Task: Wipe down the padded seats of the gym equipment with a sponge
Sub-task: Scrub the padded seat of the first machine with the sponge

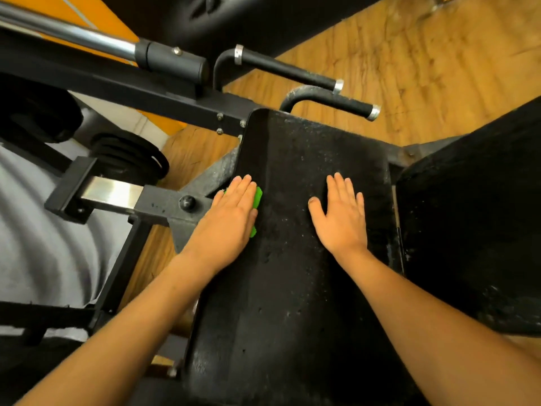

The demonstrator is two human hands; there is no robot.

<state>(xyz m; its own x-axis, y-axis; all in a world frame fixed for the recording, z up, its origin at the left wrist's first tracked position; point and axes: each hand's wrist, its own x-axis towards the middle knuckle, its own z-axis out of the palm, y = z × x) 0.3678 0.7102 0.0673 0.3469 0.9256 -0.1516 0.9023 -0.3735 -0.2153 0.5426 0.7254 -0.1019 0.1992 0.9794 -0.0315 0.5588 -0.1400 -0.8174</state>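
The green sponge point(258, 197) lies at the left edge of the seat point(292, 259), pressed under the flat, straight-fingered left hand point(231, 213). The right hand point(342, 213) rests flat on the seat nearer its right edge, grasping nothing. Two handles point(351, 106) jut beyond its far edge

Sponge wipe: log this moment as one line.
left hand pressing green sponge on seat pad left edge | right hand flat on pad | phase wipe
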